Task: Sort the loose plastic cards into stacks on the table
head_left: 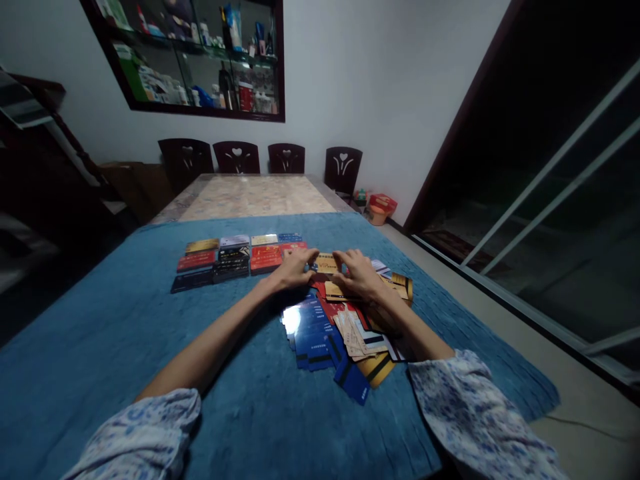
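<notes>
Both hands are at the far end of the loose heap of cards [340, 333], which lies on the blue cloth [150, 347].

The left hand [295, 268] is palm down with its fingers half curled, the tips at the left edge of a gold card [326, 263]. The right hand [359, 275] is also palm down with bent fingers, at that card's right edge and resting over other cards of the heap. We cannot tell whether either hand pinches the gold card or only presses on it. The card lies flat between the two hands, just right of the sorted rows of cards [235, 257].

Risks, in our judgement:
- The rows sit close to the left hand. A sideways sweep of the wrist could knock the nearest red cards out of line.
- The heap is fanned and overlapping under the right forearm. A dragging sleeve could scatter it toward the table's right edge.
- The cards are glossy and the light is dim, so two stuck cards could be lifted as one.
- The cloth could bunch under pressure and shift the rows.
</notes>
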The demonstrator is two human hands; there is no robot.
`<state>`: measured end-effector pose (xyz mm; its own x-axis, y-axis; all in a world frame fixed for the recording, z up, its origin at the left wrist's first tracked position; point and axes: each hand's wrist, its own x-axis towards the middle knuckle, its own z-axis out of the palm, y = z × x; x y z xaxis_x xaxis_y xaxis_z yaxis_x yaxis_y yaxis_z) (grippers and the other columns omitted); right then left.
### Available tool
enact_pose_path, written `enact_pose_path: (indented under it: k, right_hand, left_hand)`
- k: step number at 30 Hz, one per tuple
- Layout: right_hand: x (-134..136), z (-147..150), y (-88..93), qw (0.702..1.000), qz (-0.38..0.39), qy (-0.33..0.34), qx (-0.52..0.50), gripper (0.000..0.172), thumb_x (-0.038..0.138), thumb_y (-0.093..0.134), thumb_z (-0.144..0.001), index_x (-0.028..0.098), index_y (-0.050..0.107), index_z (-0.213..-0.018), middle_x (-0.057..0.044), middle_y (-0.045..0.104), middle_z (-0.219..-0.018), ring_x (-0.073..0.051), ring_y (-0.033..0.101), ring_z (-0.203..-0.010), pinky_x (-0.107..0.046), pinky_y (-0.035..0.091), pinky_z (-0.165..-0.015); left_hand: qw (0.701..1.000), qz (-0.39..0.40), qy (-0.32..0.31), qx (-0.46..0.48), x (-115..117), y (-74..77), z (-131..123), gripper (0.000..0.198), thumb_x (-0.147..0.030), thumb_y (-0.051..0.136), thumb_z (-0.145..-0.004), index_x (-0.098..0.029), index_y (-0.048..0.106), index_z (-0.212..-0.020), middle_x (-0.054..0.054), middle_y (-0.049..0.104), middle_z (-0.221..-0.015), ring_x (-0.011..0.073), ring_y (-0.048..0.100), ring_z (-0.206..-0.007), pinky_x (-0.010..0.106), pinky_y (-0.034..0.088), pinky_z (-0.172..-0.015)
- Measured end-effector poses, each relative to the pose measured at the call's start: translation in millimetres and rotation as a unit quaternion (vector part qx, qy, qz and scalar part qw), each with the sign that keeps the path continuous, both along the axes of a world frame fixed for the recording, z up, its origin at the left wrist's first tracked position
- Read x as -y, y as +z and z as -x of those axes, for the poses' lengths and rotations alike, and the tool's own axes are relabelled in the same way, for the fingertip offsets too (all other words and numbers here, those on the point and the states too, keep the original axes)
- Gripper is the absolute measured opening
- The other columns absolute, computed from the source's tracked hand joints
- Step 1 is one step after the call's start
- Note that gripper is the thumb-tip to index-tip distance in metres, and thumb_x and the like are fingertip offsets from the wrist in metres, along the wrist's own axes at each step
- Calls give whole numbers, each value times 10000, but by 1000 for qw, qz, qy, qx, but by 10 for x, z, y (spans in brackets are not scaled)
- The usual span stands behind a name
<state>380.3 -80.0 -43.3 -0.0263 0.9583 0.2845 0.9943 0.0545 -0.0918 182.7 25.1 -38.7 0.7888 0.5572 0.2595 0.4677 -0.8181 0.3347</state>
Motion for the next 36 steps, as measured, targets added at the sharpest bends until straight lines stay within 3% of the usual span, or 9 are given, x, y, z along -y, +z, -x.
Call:
enact_pose_path:
  k: [9,16,25,36]
  right_hand:
    - [-338,159,169,998,53,-5,43,521,299,592,-937,264,487,-1447,-167,558,-1291,-317,459,-1155,-379,419,-846]
    - [-514,287,239,996,82,-7,26,457,236,520,-960,298,525,-1413,-163,549,-1275,-312,451,-1143,-411,443,-854]
    - [-694,394,185,993,121,-2,5,451,225,540,-926,285,553,-1373,-156,557,-1280,-328,457,-1194,-463,457,-893]
    - [-774,441,42,990,141,4,-16,407,281,548,-934,276,581,-1340,-149,577,-1311,-332,470,-1221,-470,457,-907]
  left_hand:
    - [996,-46,63,-37,-116,80,110,404,-262,622,-838,-202,593,-1237,141,614,-1256,345,500,-1199,516,363,-986]
    - [992,-61,105,-41,-169,69,162,370,-261,645,-829,-202,629,-1194,154,585,-1273,382,450,-1237,568,358,-985]
    - [986,-54,136,-76,-292,-17,201,330,-253,619,-834,-174,644,-1154,176,612,-1299,407,420,-1282,636,334,-1009]
    - [983,-44,138,-108,-343,-76,245,140,-236,586,-801,-196,645,-922,151,655,-1184,393,437,-1252,645,348,-996]
